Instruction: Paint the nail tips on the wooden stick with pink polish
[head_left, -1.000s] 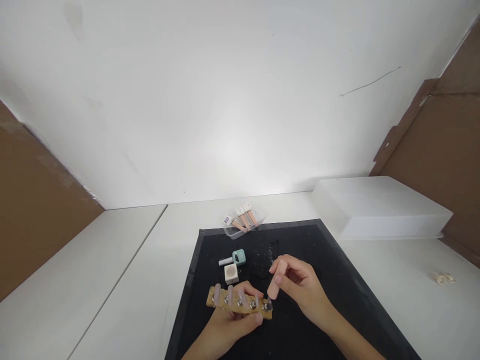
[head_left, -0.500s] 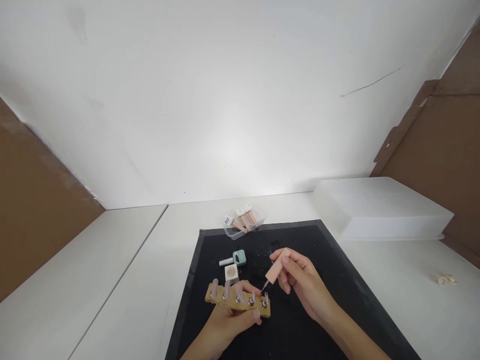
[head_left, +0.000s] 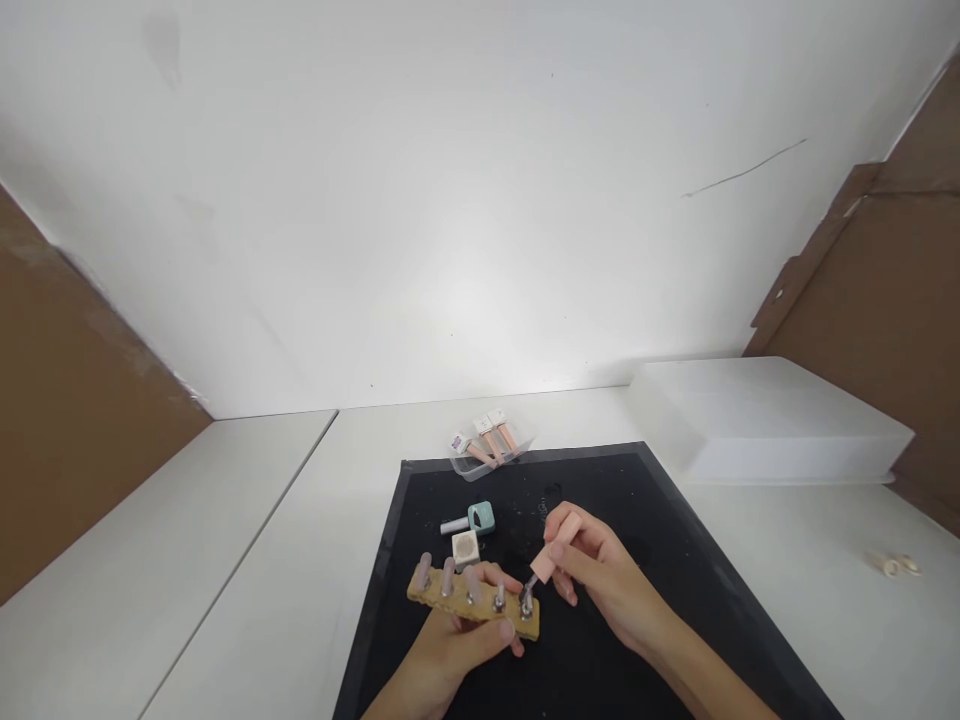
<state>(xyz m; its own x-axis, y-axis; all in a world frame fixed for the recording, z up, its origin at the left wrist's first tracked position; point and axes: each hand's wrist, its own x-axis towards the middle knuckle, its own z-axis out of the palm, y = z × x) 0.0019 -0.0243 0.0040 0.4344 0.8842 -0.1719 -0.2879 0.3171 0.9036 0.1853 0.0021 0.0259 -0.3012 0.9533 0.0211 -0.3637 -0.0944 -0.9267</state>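
My left hand (head_left: 465, 650) grips a yellowish-brown strip (head_left: 480, 606), its thumb along the near edge. Several clear nail-shaped tips (head_left: 448, 577) stand on the strip on small metallic mounts. Between the thumb and fingers of my right hand (head_left: 600, 565) is a pink-handled brush (head_left: 556, 550), tilted down to the left. Its bristle end meets or nearly meets the rightmost tip; the exact contact is too small to tell. Just beyond the strip sit a small white square-topped bottle (head_left: 465, 548) and a teal bottle (head_left: 481, 517) with a pale handle.
A black mat (head_left: 592, 480) lies under the hands. Behind it, a clear tray (head_left: 471, 472) holds bottles with pink handles. A large white box (head_left: 780, 420) stands at the right, with small cream rings (head_left: 891, 566) nearer. Brown panels flank the white wall.
The brush tip has moved slightly down onto or close to the rightmost tip, and my right fingers have shifted on its handle. The strip is tilted a little differently in my left hand.
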